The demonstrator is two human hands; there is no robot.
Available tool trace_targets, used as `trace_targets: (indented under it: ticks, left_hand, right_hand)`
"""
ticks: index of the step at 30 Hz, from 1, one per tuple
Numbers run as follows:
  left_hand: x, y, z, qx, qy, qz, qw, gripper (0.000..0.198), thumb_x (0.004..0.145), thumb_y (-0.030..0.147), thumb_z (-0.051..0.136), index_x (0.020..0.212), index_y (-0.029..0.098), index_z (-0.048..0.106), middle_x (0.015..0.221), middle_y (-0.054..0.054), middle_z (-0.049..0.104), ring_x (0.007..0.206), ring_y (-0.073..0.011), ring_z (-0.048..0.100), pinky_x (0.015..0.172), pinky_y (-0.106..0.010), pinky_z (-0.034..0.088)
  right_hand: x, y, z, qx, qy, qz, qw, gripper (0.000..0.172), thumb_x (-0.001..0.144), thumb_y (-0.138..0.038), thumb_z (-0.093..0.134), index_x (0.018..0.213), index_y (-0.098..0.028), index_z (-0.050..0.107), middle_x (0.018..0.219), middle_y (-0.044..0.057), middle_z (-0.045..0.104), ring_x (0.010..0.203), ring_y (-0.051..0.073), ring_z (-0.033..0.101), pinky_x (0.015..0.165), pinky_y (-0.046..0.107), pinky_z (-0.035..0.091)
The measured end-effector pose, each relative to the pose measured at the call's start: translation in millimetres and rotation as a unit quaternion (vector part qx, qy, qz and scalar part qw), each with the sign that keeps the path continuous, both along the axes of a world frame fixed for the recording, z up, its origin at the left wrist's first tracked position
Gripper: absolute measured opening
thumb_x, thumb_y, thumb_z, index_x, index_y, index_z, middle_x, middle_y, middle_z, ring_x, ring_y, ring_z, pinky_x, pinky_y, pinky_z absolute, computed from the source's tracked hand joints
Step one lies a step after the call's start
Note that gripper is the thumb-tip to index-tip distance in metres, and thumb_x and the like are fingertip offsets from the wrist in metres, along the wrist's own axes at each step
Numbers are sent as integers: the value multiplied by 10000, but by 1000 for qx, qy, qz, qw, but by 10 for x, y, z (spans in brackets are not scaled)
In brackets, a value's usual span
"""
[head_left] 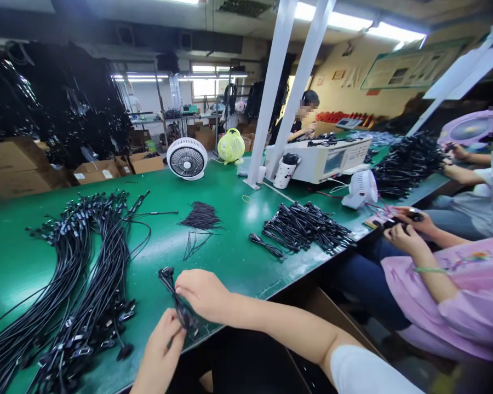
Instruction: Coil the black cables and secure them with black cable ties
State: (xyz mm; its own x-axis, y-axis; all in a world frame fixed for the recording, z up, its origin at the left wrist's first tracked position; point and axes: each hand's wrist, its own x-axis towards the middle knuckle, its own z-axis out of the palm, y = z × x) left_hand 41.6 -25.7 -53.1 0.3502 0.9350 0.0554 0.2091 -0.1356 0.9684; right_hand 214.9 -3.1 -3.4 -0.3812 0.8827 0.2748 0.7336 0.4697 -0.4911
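Note:
A folded black cable (173, 290) is held between my two hands near the front edge of the green table. My right hand (203, 295) pinches it around its upper part, below the connector end. Lower down, the fingers of my left hand (164, 342) close on the same cable, whose bottom end is blurred. Beyond my hands lie several loose black ties (195, 244) and a pile of similar thin ties (201, 214). To the left spreads a large bunch of long black cables (102, 262) with connectors. One bundled cable (267, 246) rests to the right, beside a heap of bundled cables (306, 227).
A white fan (187, 158), a green fan (230, 146) and a patterned bottle (286, 171) stand at the back of the green table (230, 246). White posts (271, 93) rise beside a white machine (332, 158). Co-workers sit along the right; one in a pink shirt (447, 295) handles dark parts.

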Motion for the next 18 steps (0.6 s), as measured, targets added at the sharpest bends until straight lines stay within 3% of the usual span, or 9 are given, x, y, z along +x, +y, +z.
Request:
trace_targets:
  ticks: [4,7,10,12,14,18]
  left_hand:
    - [-55,149,33,-200,-150,98,963,409,678,514,730,922,188,774,968,-100,704,962,-279,622,871,-389,520]
    - [-148,131,173,-169,-218,125,953,380,735,522,682,889,188,778,1034,-88,673,943,-235,602,820,-320,511]
    - [-142,-29,227,-54,-106,64,991,426,802,562,599,721,176,762,878,-77,610,815,-201,563,744,-296,479]
    - [-54,-116,171,-35,-41,17,998,477,804,608,579,684,178,747,796,-75,584,767,-202,550,704,-302,459]
    - [56,-122,87,-99,-66,0,993,578,797,702,520,719,175,744,750,-80,593,731,-206,551,668,-307,452]
    - [137,45,65,-253,-205,48,944,779,776,822,382,883,134,731,780,-101,645,755,-218,576,717,-323,482]
  right_hand:
    - [-130,-232,-64,32,-52,113,992,197,957,-260,465,868,-186,625,866,12,656,783,132,532,690,244,367]
    - [-145,-254,-167,9,-81,121,989,218,967,-293,461,874,-186,626,852,7,659,747,129,526,635,246,334]
    - [-48,-116,-198,4,-86,62,994,149,946,-246,500,881,-192,623,842,-1,658,737,126,517,617,250,305]
    - [19,-20,-168,35,-74,1,997,154,950,-223,490,861,-185,611,834,7,649,751,131,508,640,255,312]
    - [45,14,-134,80,-65,-27,994,186,958,-233,475,825,-179,592,809,17,631,748,139,492,655,263,318]
    - [-10,-115,-144,80,-42,56,994,180,938,-195,455,808,-181,579,810,27,626,732,146,483,667,263,343]
